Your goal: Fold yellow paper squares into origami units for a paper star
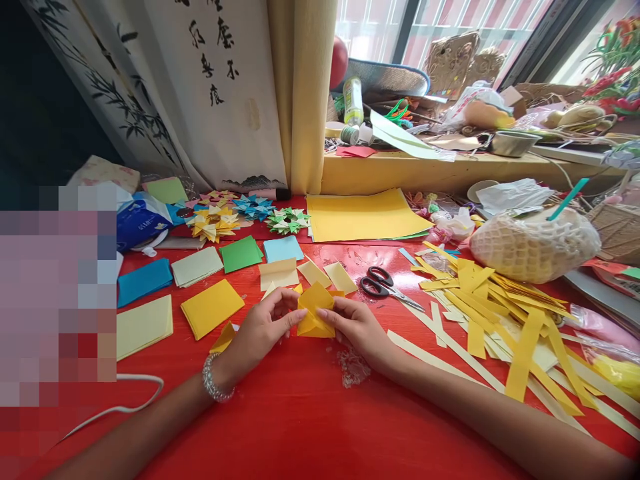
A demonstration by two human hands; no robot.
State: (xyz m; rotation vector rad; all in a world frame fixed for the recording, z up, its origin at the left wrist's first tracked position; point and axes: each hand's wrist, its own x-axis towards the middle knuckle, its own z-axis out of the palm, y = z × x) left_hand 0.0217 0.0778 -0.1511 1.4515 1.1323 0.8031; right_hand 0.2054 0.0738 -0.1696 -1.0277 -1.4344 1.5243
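Between both hands is a folded yellow paper (316, 310), with creases and pointed corners showing. My left hand (274, 315) pinches its left edge with the thumb on top. From the other side my right hand (357, 327) grips it, thumb pressed near the middle. Small cream paper pieces (341, 277) lie just beyond the hands, some folded. Another yellow folded piece (223, 339) shows behind my left wrist. Black-handled scissors (385, 287) rest on the red table (300, 413) past my right hand, blades pointing right.
Paper stacks in yellow (213, 308), blue (145, 281) and green (241, 254) sit at left. Folded paper stars (215, 222) and large yellow sheets (365, 215) lie at the back. Yellow paper strips (525, 347) heap at right, near a netted drink container (535, 247). A white cable (135, 378) curves at left.
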